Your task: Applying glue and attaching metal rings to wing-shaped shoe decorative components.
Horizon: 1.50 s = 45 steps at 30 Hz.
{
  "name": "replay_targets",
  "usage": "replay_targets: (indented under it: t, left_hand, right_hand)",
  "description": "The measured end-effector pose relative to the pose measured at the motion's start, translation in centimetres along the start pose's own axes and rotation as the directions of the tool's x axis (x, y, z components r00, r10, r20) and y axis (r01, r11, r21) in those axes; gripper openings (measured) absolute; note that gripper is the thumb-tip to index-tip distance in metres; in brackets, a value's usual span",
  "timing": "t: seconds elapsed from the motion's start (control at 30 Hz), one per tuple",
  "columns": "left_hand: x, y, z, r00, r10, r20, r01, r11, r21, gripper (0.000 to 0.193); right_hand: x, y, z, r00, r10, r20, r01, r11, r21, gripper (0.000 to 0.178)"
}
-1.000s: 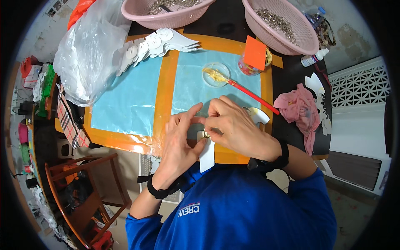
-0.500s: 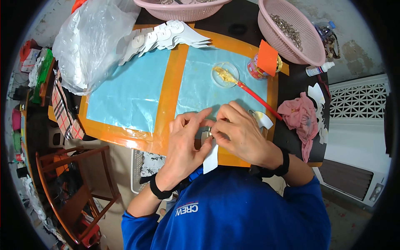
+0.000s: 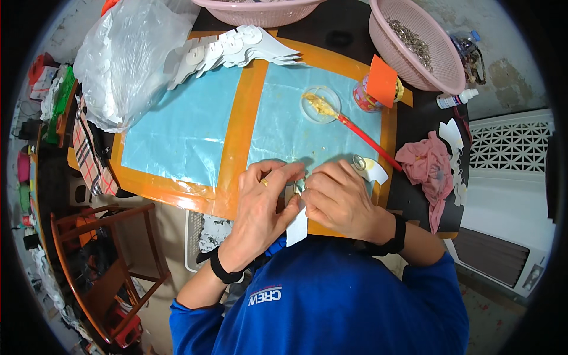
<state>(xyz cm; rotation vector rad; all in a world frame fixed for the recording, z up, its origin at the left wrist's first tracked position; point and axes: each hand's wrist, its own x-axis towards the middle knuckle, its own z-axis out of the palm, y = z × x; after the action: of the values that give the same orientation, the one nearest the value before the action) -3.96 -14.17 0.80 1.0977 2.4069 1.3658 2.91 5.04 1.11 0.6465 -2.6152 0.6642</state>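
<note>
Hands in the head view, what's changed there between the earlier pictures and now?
The right hand has drawn back slightly toward the body, so the small metal piece between the hands shows more. A small yellow spot now shows on the left hand, which stays at the white strip. The red-handled tool and pink cloth lie as before.
</note>
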Motion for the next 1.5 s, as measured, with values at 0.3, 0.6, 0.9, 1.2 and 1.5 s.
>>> replay_targets:
  t: [0.3, 0.6, 0.9, 1.2, 1.5]
  left_hand:
    - [-0.1, -0.6, 0.1, 0.998, 0.067, -0.007, -0.067, 0.998, -0.003, 0.028]
    - [-0.1, -1.0, 0.1, 0.994, 0.106, 0.015, -0.106, 0.994, 0.014, 0.017]
    - [-0.2, -0.5, 0.2, 0.997, 0.071, 0.036, -0.074, 0.994, 0.079, 0.022]
    - [-0.4, -0.4, 0.3, 0.996, 0.091, -0.004, -0.090, 0.989, 0.120, 0.018]
    - [-0.5, -0.7, 0.4, 0.998, 0.060, -0.019, -0.059, 0.997, 0.044, 0.015]
  right_hand:
    - [-0.6, -0.2, -0.2, 0.999, 0.005, -0.032, -0.005, 1.000, -0.003, 0.019]
    - [-0.1, 0.3, -1.3, 0.991, 0.130, 0.036, -0.134, 0.983, 0.127, 0.015]
    - [1.9, 2.3, -2.4, 0.984, 0.025, 0.174, -0.053, 0.987, 0.153, 0.006]
    - [3.5, 3.9, -1.7, 0.956, -0.117, 0.270, 0.061, 0.976, 0.208, 0.004]
    - [1.3, 3.1, -0.9, 0.960, -0.267, 0.087, 0.265, 0.964, 0.033, 0.015]
